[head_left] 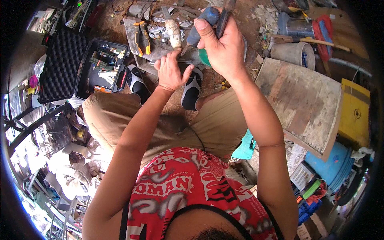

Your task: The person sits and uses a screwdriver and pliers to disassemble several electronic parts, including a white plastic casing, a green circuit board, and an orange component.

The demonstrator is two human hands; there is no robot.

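Note:
My right hand [224,50] is raised at the top right of centre, its fingers wrapped round a dark bar-shaped tool [225,20] whose full form is hidden. Just left of it a blue rounded cylinder [209,17] shows, partly behind the hand. My left hand [173,72] reaches down low, fingers stretched and thumb apart, over thin metal pieces [185,62]. Its fingertips lie by the lower end of a pale tape-wrapped handle [173,34]; whether they touch it is unclear. Pliers [142,38] with orange and black grips lie further left.
An open black case [84,88] with foam lid and small parts stands left. To the right are a worn wooden board [300,104], a grey bucket [280,54], a yellow panel [354,114] and a blue drum [330,164]. A green round thing [204,58] sits beneath my right hand.

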